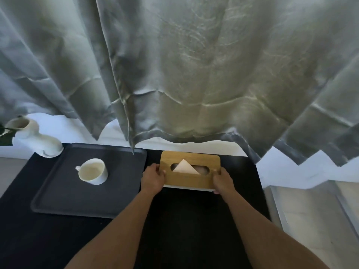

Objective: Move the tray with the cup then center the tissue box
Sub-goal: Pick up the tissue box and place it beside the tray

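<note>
A tissue box [189,179] with a wooden lid and a white base stands near the far edge of the black table, right of the middle. A pale tissue [184,167] pokes up from its oval slot. My left hand [153,180] grips the box's left end and my right hand [223,181] grips its right end. Left of the box lies a dark grey tray [64,200], and a white cup [94,171] stands upright on it, handle to the left.
A white vase [35,140] stands at the tray's far left corner. Grey curtains [174,74] hang just behind the table, their hem close above the tray and box. The black table [184,220] ends at the right beside a pale floor [310,210].
</note>
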Available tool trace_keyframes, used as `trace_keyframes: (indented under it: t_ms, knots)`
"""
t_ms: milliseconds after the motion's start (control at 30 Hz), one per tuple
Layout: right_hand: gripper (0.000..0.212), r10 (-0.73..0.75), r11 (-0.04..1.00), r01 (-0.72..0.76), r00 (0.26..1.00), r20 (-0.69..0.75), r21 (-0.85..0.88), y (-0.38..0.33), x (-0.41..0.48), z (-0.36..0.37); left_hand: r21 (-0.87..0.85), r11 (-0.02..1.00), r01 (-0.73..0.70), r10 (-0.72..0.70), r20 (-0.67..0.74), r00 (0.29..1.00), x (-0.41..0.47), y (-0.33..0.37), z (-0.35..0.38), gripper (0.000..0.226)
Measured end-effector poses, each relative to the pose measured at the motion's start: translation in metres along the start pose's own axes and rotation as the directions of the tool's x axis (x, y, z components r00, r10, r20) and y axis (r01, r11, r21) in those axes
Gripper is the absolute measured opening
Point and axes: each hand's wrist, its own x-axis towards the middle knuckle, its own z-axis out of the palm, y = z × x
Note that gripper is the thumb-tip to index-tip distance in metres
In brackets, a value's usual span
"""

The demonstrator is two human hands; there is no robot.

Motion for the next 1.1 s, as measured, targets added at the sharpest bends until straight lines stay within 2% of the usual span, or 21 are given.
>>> trace_keyframes:
  t_ms: [200,467,833,1100]
  knots:
    - [0.043,-0.073,0.997,0.073,0.997,-0.005,-0.007,-0.017,0.024,-0.003,0.033,0.999,-0.042,0.042,-0.010,0.999,0.027,0.010,-0.005,0.034]
    - [0.040,-0.051,0.998,0.050,0.998,-0.023,-0.037,-0.026,0.038,-0.004,0.056,0.997,-0.062,0.064,-0.027,0.998,0.044,0.018,0.000,0.034]
    - [0.044,-0.042,0.999,0.041,0.999,-0.022,-0.007,-0.021,0.034,-0.002,-0.023,0.993,-0.115,0.114,-0.031,0.993,0.043,0.020,0.005,0.034]
    - [0.042,-0.016,1.000,0.016,0.999,-0.046,-0.007,-0.016,0.025,0.003,-0.076,0.992,-0.101,0.099,-0.026,0.995,0.036,0.016,0.008,0.035]
